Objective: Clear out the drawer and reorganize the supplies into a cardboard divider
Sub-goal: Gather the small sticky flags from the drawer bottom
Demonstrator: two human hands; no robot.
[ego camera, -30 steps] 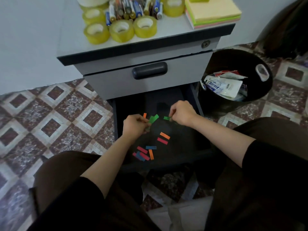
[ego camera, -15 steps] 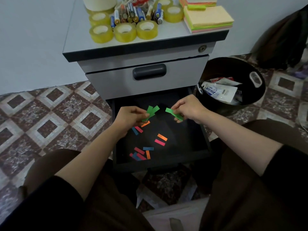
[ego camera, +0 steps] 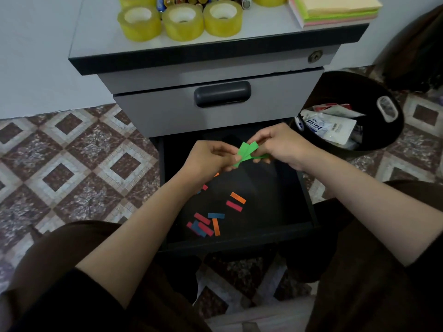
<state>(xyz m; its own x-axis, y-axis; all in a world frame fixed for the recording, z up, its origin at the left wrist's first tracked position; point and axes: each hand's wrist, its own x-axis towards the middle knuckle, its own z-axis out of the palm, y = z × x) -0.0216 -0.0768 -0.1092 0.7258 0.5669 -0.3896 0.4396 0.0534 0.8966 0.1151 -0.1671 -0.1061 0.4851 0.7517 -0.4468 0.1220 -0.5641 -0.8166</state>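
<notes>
Tiled floor [ego camera: 72, 152] at far left, with nothing of the task on it. On the counter [ego camera: 263, 32] above, three tape rolls [ego camera: 183, 21] stand in a row, with no label legible. Below them the upper drawer [ego camera: 167, 111] is closed and the lower drawer [ego camera: 239, 244] is pulled out toward the person. The left hand [ego camera: 211, 159] is over the rear half of the lower drawer, fingers clamped on the lower ends of a fan of green strips [ego camera: 245, 150]. The right hand [ego camera: 282, 147] meets it from the other side, fingers pinched on the fan's upper ends — both hands occupied, neither free. Items not yet collected: loose strips [ego camera: 203, 226] on the drawer floor, below the hands and nearer the person. The main cluster of red, blue and orange lies beside the left forearm, long axes mixed. An orange and a red strip [ego camera: 234, 206] lie parallel between the forearms, slanting down to the right. Judgement: the left hand is nearer the cluster, and either hand would have to drop and draw back toward the person to reach it. Right of the hands, a notes pad [ego camera: 335, 10] sits on the counter and a black bin [ego camera: 347, 89] on the floor holds packets [ego camera: 328, 127] — one bears dark print, too tilted to read. No divider in view.
</notes>
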